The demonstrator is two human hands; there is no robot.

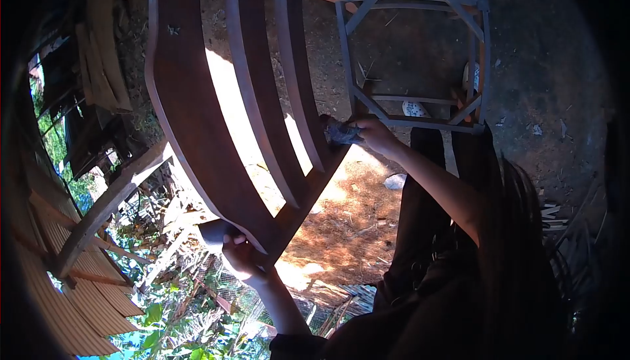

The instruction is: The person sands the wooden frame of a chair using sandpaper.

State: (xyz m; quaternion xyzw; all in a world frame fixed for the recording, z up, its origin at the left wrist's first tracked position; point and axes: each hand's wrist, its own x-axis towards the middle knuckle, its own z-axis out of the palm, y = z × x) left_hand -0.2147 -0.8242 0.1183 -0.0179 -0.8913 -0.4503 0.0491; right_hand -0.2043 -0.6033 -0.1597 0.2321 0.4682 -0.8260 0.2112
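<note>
A dark brown wooden chair back (177,65), with one broad slat and two narrower ones, hangs tilted across the left and middle of the view. At its lower left end, my left hand (241,255) is closed around the frame, its fingers partly in shadow. My right hand (377,137) pinches a dark, crumpled cloth (341,132) that rests against the other end of the same rail. Beyond the right hand stands an open wooden seat frame (420,121) with corner braces and no seat panel.
My legs and two light shoes (413,109) are below and behind the seat frame. A curved wooden beam (108,209) and corrugated sheets (72,307) lie at the left. Plants and debris fill the lower left. Wood scraps (553,216) lie on the ground at right.
</note>
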